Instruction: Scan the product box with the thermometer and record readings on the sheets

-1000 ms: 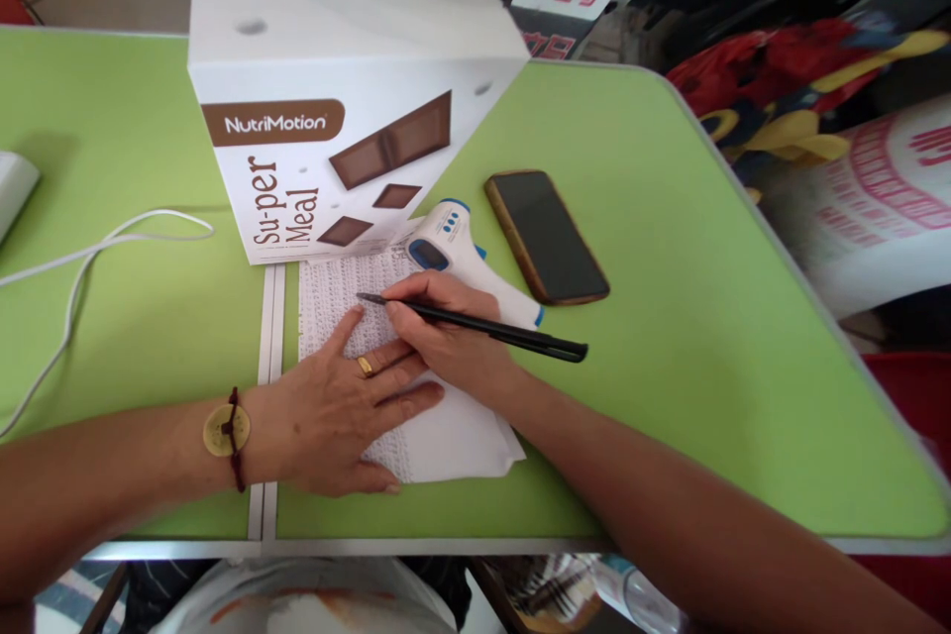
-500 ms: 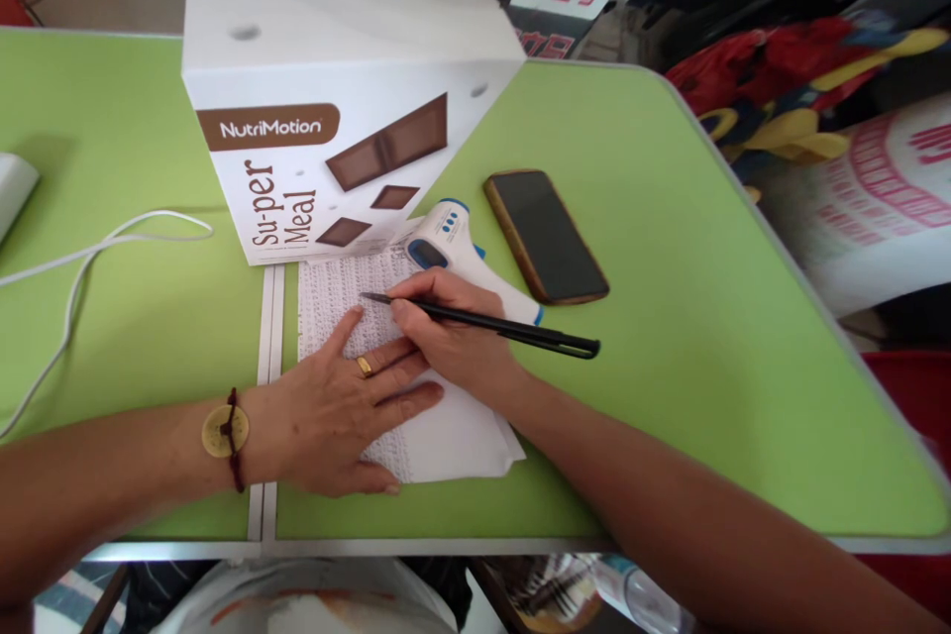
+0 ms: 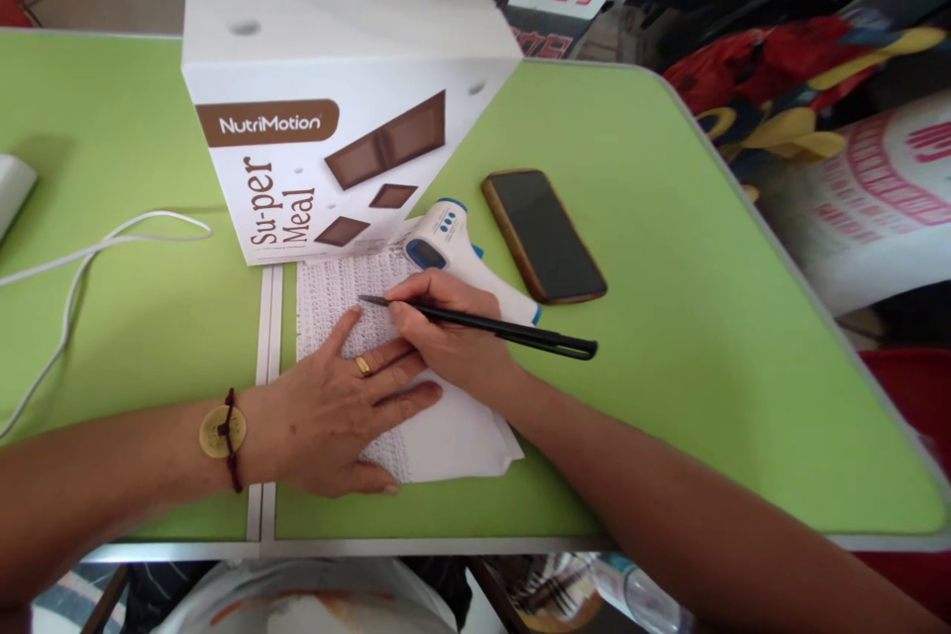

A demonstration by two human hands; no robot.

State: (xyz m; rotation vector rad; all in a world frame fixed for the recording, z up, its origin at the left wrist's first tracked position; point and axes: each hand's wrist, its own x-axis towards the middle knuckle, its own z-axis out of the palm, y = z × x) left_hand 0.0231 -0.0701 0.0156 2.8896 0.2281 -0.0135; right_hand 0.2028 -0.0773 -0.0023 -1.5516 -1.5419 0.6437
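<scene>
A black pen [image 3: 512,328] is pinched in my right hand [image 3: 453,327], its tip at the lines of small handwriting on a white sheet of paper [image 3: 453,441]. My left hand [image 3: 342,416] lies flat on the same sheet with its fingers spread, pressing it to the table. Part of the writing is hidden under both hands. Just beyond my right hand rests a white and blue infrared thermometer [image 3: 465,263], lying over the paper's upper right part.
A large white NutriMotion box [image 3: 349,149] stands at the sheet's far edge. Right of the thermometer lies a dark phone [image 3: 546,236] in a brown case. A white cable [image 3: 89,253] curls over the green table [image 3: 713,367] at left. Balloons and a white sack [image 3: 884,198] are beyond the right edge.
</scene>
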